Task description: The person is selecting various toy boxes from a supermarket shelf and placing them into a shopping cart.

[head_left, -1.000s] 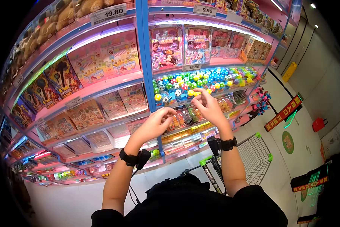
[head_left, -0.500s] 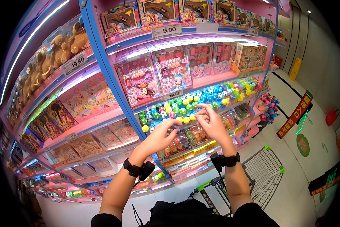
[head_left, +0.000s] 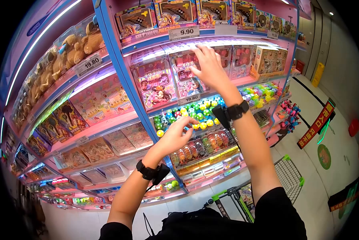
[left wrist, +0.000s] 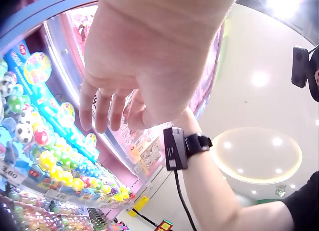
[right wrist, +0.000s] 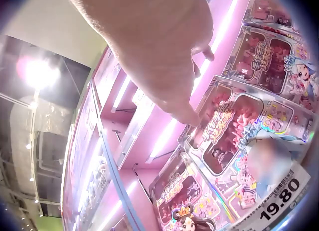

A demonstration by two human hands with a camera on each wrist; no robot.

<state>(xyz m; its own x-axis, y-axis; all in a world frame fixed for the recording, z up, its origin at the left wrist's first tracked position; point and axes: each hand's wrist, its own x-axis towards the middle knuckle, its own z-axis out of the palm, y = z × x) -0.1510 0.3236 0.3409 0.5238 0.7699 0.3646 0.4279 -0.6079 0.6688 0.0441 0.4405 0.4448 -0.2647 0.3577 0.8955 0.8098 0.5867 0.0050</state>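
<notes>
My right hand (head_left: 209,69) is raised to the upper part of a pink boxed toy set (head_left: 180,83) with a blue-haired doll character. In the right wrist view its thumb lies right at the top edge of that box (right wrist: 212,151), the other fingers extending beyond; nothing is gripped. Beside it stands a similar box (head_left: 148,78) with a dark-haired character. My left hand (head_left: 174,138) hovers in front of the shelf of small coloured balls (head_left: 195,109), its fingers loosely bent and holding nothing. The left wrist view shows its palm side and hanging fingers.
A 19.80 price tag (head_left: 188,100) hangs at the shelf edge under the boxes. Above, another shelf carries toy gun boxes (head_left: 175,14). Packs of small round items (head_left: 187,154) sit below the balls. A wire shopping cart (head_left: 289,176) stands at my right, and a blue upright (head_left: 125,76) divides the shelving.
My right hand has risen from in front of the balls to the top of the pink boxes. The left hand stays low before the balls. The head view has shifted up and left.
</notes>
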